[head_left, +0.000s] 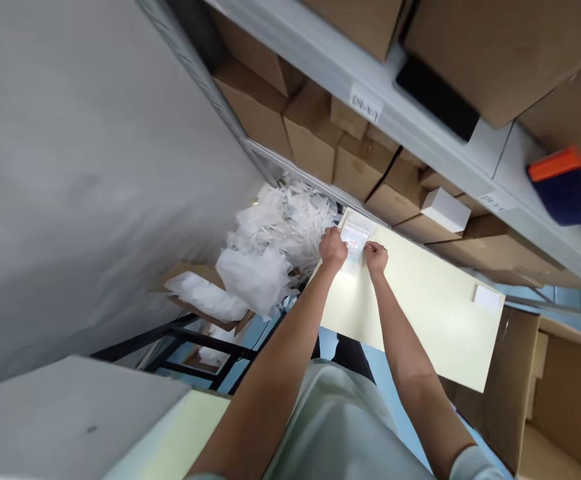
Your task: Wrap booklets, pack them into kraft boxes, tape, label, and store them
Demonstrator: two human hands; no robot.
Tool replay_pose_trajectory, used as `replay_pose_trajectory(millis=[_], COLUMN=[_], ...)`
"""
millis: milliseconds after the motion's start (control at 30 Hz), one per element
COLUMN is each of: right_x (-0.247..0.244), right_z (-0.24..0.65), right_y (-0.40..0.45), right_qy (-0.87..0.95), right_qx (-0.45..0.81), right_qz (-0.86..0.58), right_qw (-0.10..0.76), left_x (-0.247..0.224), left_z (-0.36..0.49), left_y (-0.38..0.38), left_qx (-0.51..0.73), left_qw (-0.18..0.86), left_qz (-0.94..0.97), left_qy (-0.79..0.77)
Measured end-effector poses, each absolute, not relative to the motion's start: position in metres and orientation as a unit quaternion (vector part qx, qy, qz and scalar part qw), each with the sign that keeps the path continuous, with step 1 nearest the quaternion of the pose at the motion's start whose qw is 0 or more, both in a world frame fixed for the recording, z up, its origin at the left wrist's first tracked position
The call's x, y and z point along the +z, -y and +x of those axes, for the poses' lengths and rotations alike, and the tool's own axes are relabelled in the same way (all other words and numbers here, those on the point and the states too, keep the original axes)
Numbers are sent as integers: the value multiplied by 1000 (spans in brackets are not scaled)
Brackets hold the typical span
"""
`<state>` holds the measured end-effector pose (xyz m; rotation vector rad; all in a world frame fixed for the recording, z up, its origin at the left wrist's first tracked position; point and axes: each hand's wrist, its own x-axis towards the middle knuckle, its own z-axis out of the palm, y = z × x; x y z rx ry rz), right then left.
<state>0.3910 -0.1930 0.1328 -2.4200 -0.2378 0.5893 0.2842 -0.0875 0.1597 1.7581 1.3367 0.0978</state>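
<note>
Your left hand (pixel 333 249) and right hand (pixel 375 257) pinch the thin, whitish plastic packet (pixel 354 243) at opposite sides, apparently steadying it. The cream rectangular tabletop (pixel 435 313) supports it, far left.

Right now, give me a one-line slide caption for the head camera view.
Two hands, left and right, at a small packet on a pale table.

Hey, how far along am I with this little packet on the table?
Looks partway. Seemingly done: the packet lies flat on the cream tabletop, with a printed label showing. In hand: your left hand and right hand are at its opposite sides. Left: probably some handling, since both hands are at it; the white item near the table's end lies untouched. I can't tell how much more remains.
</note>
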Motion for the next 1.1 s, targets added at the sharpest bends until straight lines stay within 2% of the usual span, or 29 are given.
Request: replay_pose_trajectory(millis=[100,233,367,467,600,733,933,1100], right_x=[174,227,254,265,292,327,359,349], right_z=[396,371,324,278,203,128,-16,-171], right_y=[198,237,284,299,310,330,384,444], right_qy=[108,189,298,373,485,545,663,719], right_qx=[219,209,268,314,371,416,506,580], right_qz=[-910,-873,-809,-744,-670,-611,-467,-337], right_qw=[334,397,431,457,421,396,294,181], left_x=[203,232,254,288,334,355,343,327], left_z=[269,193,97,25,-64,-129,-213,-307], left_y=[119,204,285,320,364,427,523,591], left_qx=[69,181,251,330,457,527,582,587], left_qw=[429,412,407,365,270,218,176,162], left_qz=[718,730,680,613,502,392,224,130], left_qy=[-544,-514,-556,-618,-682,-722,-762,-782])
